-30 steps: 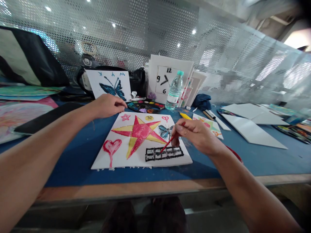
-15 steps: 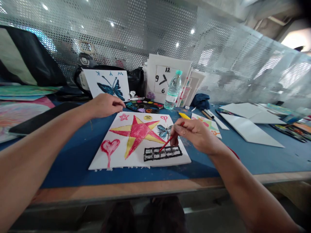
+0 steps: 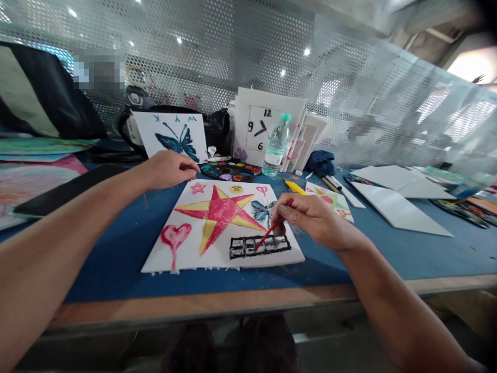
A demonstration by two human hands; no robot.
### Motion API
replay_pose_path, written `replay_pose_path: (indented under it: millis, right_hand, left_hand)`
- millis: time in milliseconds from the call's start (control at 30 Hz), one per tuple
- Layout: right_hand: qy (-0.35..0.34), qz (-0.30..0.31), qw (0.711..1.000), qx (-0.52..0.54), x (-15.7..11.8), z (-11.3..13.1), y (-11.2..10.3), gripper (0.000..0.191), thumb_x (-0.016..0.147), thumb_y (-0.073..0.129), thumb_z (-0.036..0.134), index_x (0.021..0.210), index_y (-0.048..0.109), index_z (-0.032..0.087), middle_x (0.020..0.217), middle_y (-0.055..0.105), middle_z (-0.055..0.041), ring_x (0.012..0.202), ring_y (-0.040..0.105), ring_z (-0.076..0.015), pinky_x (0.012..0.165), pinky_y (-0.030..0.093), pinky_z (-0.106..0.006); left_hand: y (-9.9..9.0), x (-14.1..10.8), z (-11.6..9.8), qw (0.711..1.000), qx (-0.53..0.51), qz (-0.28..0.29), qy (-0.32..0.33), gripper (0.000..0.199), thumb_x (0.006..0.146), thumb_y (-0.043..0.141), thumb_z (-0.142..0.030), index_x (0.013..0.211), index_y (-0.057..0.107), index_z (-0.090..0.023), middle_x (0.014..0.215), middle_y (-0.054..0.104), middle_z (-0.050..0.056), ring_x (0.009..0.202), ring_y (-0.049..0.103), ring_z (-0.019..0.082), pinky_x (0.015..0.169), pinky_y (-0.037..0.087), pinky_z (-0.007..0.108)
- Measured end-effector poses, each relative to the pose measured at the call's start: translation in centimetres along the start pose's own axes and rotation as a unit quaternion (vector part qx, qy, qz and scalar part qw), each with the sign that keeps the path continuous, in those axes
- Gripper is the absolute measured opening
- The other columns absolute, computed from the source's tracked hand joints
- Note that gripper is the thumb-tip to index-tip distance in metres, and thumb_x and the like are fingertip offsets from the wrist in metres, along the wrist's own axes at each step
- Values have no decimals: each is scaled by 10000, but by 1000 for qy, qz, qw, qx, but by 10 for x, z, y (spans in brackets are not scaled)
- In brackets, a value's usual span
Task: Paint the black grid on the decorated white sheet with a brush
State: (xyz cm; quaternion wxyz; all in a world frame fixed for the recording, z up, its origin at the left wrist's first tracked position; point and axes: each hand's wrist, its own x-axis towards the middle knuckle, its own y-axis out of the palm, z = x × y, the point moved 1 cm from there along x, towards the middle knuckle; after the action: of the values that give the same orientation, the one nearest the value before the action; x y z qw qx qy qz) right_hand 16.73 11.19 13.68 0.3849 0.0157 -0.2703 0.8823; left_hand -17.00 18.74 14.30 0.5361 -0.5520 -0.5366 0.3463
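My right hand (image 3: 298,215) pinches a thin red paintbrush (image 3: 267,234), its tip down on a black-outlined grid (image 3: 240,247) at the lower right of a white board (image 3: 217,259). The board also carries a large red and yellow star (image 3: 225,209), a pink heart (image 3: 175,235) and a small blue butterfly. My left hand (image 3: 171,168) rests beside the board's upper left corner with loosely bent fingers, and I see nothing held in it. Behind it leans a card with a blue butterfly (image 3: 176,140). Just right of that hand lies a paint palette (image 3: 229,171).
A water bottle (image 3: 276,147) stands behind the board, before upright white boards (image 3: 243,111). A yellow marker (image 3: 295,187) and a small painted card (image 3: 330,199) lie beyond my right hand. White panels (image 3: 399,210) are on the right, a black board (image 3: 70,189) on the left.
The brush tip has moved slightly down within the grid, and my right hand has shifted a little down with it. My left hand stays in place.
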Motion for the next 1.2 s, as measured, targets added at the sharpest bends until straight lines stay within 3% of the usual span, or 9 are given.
replay_pose_path:
  millis: [367,767,900,1033,1200]
  right_hand:
    - [-6,-2,1000,-15,1,-2,0,252,995,441,293,864,592,140,751,638,-28,711,643,-111,677,508,-236]
    - [-18,-13,1000,16,0,-1,0,248,990,451,286,852,596,140,742,623,-16,690,641,-98,664,511,-226]
    - [-10,-30,999,22,2,-4,0,253,971,493,335,827,592,151,706,629,-12,651,640,-104,632,515,-237]
    - [-19,-86,995,50,4,-5,-2,273,936,547,394,795,580,164,646,619,1,584,632,-112,578,519,-248]
    - [-3,-64,998,24,5,-3,-1,297,931,546,417,777,574,164,632,638,-4,588,635,-107,585,509,-237]
  left_hand:
    - [7,8,6,998,-21,-57,-26,285,746,559,-287,941,758,-226,819,757,12,783,666,204,738,454,298]
    - [10,10,7,996,-33,-81,-26,208,721,655,-132,890,764,-187,713,730,-16,676,636,179,717,447,280]
    - [9,10,7,996,-23,-82,-20,207,732,650,-145,900,762,-189,709,726,-23,669,636,176,698,442,267]
    - [8,10,7,997,-14,-76,-26,220,738,639,-169,918,763,-200,737,736,-19,677,639,180,717,450,273]
    - [6,7,6,997,-8,-70,-14,251,750,597,-245,933,762,-197,759,747,-4,725,648,197,741,457,287]
